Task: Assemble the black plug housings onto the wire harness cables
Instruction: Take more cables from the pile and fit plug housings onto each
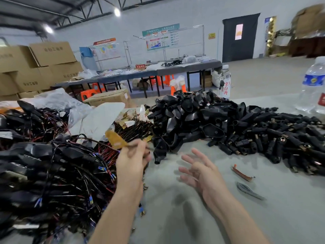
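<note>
Black cables (pixel 52 173): a tangled heap, threaded with red and blue wires, is lying on the left side of the grey table (pixel 175 217).
Left hand (pixel 131 162): its curled fingers are pinching a blurred amber strip (pixel 116 140) just above the heap's edge.
Single housing (pixel 159 150): a black shell is lying just beside the left hand.
Right hand (pixel 198 170): it is hovering over the table, fingers spread and relaxed, holding nothing.
Plug housings (pixel 184 117): black shells are lying heaped mid-table, behind both hands.
Small plugs (pixel 281 138): black barrels, some brass-tipped, are lying spread across the right.
Scraps: an orange sliver (pixel 242 171) and a grey piece (pixel 249 191) are lying near the right hand.
Water bottle (pixel 313 85): it is standing at the far right edge.
</note>
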`<action>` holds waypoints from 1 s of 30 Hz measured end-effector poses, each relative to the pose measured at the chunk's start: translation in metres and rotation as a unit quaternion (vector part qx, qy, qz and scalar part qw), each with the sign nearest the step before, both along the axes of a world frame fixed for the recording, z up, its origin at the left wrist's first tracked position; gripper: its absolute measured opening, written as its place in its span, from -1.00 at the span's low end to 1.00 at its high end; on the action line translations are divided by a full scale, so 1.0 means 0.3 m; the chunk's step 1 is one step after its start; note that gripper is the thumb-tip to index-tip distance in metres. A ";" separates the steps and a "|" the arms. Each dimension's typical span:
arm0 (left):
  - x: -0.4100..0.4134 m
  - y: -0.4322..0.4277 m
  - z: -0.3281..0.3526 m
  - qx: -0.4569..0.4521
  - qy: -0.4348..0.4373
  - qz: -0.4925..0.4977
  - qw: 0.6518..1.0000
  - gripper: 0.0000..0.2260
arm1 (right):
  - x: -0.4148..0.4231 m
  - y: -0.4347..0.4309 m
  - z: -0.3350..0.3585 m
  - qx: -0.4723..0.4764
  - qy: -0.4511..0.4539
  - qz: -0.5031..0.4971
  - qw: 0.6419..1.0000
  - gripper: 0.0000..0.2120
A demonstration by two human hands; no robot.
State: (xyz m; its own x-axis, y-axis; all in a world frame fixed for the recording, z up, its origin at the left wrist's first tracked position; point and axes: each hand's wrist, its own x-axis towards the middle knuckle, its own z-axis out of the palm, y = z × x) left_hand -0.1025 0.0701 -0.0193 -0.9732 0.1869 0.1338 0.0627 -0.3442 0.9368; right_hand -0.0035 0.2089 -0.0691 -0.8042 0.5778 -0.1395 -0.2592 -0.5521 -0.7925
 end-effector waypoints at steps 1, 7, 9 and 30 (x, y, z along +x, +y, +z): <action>0.017 -0.014 -0.075 -0.002 -0.045 -0.002 0.999 -0.91 | -0.006 -0.006 -0.001 -0.016 0.001 -0.007 1.000 -0.63; 0.037 -0.040 -0.172 -0.090 -0.153 -0.025 0.984 -0.63 | -0.018 -0.041 -0.037 0.145 -0.068 -0.036 0.986 -0.70; 0.051 -0.045 -0.159 -0.151 -0.129 -0.044 0.979 -0.54 | -0.018 -0.055 -0.050 0.235 -0.113 -0.024 0.965 -0.68; 0.136 0.025 -0.261 -0.564 0.397 0.003 0.724 -0.85 | 0.006 -0.085 0.031 0.520 -0.139 -0.109 0.836 -0.73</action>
